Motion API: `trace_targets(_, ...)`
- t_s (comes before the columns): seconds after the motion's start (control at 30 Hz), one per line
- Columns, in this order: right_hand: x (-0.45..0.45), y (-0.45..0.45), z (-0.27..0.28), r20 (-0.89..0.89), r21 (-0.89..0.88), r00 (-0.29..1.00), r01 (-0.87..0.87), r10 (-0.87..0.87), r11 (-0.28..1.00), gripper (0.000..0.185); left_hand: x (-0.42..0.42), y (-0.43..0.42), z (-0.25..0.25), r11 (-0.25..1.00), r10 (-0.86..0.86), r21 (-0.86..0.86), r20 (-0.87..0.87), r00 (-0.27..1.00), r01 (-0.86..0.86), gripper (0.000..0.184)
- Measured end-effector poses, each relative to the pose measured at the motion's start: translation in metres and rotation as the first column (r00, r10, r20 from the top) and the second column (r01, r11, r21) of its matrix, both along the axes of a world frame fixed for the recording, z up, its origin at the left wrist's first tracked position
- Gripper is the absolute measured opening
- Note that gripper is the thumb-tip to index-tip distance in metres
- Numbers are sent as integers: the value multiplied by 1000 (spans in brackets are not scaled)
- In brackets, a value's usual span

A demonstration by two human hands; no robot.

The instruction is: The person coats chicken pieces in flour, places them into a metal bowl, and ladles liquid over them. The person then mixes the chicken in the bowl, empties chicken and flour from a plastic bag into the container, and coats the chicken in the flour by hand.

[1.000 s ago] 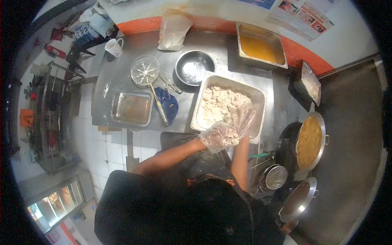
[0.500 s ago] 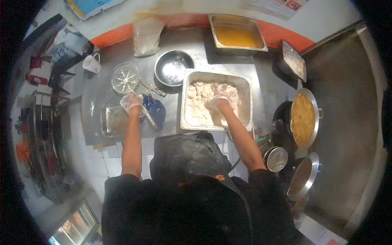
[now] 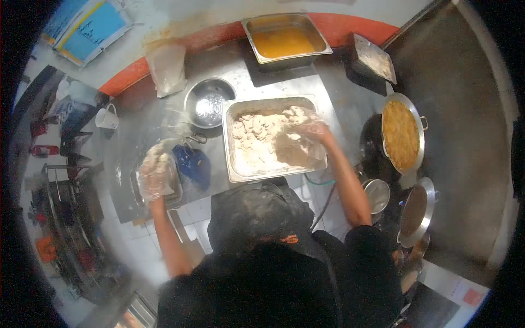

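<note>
My left hand (image 3: pixel 155 177), in a clear glove, is over the small metal tray (image 3: pixel 176 188) at the left. Its fingers are closed around the handle of a wire strainer (image 3: pixel 176 121), whose round head is smeared by motion. Beside it lies a blue cloth (image 3: pixel 192 165). My right hand (image 3: pixel 313 130), also gloved, is inside the right part of a deep metal pan (image 3: pixel 230 164), at the floury pale pieces (image 3: pixel 260 128). Its fingers are blurred, and what they hold, if anything, cannot be made out.
A round metal bowl (image 3: pixel 210 103) and a plastic bag (image 3: pixel 167 70) sit behind. Farther back is a pan of orange liquid (image 3: pixel 284 42). A white mug (image 3: pixel 107 117) stands left. Two wide pans, one with yellow-brown food (image 3: pixel 402 134), the other with dark contents (image 3: pixel 414 209), are at right.
From working together over the deep pan, my hands have parted. My left hand moved to the strainer, and its handle has left the blue cloth. My right hand moved rightward within the pan. The view has shifted.
</note>
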State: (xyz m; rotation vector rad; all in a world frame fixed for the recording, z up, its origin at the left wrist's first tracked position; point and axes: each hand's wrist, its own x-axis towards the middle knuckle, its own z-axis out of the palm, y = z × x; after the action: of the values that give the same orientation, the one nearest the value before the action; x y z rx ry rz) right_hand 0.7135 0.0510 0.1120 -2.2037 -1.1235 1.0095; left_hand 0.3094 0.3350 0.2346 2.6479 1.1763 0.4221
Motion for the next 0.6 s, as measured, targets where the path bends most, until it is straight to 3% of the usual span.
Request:
trace_targets(0.03, -1, 5, 16, 9, 38, 999, -43, 43, 998, 42, 12, -21, 19, 972, -59, -225, 47, 997, 68, 31)
trace_targets(0.1, -14, 17, 101, 13, 79, 995, -99, 98, 992, 43, 38, -41, 21, 928, -324, 204, 25, 946, 313, 23)
trace_targets(0.13, -28, 23, 162, 167, 42, 977, -140, 131, 989, 43, 54, -52, 23, 917, -344, 218, 4, 939, 334, 24)
trace_targets(0.17, -35, 25, 191, 317, -2, 935, -167, 159, 986, 43, 53, -51, -9, 897, -325, 286, -88, 942, 336, 23)
trace_targets(0.2, -33, 24, 188, 318, 0, 936, -160, 151, 987, 43, 64, -55, -8, 833, -439, 343, -69, 896, 434, 23)
trace_targets(0.27, -24, 23, 173, 756, 271, 633, -533, 165, 802, 44, 86, -68, -1, 745, -560, 405, -54, 827, 531, 22)
trace_targets(0.3, -28, 31, 162, 759, 272, 632, -523, 153, 808, 44, 92, -74, 3, 748, -591, 346, -41, 806, 566, 21)
trace_targets(0.37, -44, 54, 133, 694, 180, 648, -577, 312, 797, 37, 96, -78, 2, 735, -635, 290, -25, 772, 613, 21)
trace_targets(0.4, -45, 46, 119, 696, 181, 652, -564, 300, 806, 37, 96, -80, -9, 782, -600, 156, -72, 796, 604, 33)
trace_targets(0.43, -50, 35, 104, 636, 247, 741, -461, 216, 852, 37, 94, -81, -19, 819, -567, 22, -127, 814, 573, 47)
trace_targets(0.47, -55, 23, 88, 570, 307, 811, -357, 130, 883, 38, 91, -82, -28, 815, -572, 28, -126, 811, 579, 47)
trace_targets(0.57, -79, -10, 54, 327, 417, 939, -46, -103, 908, 39, 76, -91, -53, 823, -518, -142, 210, 829, 550, 41)
trace_targets(0.6, -88, -12, 60, 285, 429, 948, 7, -143, 903, 39, 89, -104, -29, 885, -435, -76, 219, 873, 460, 23)
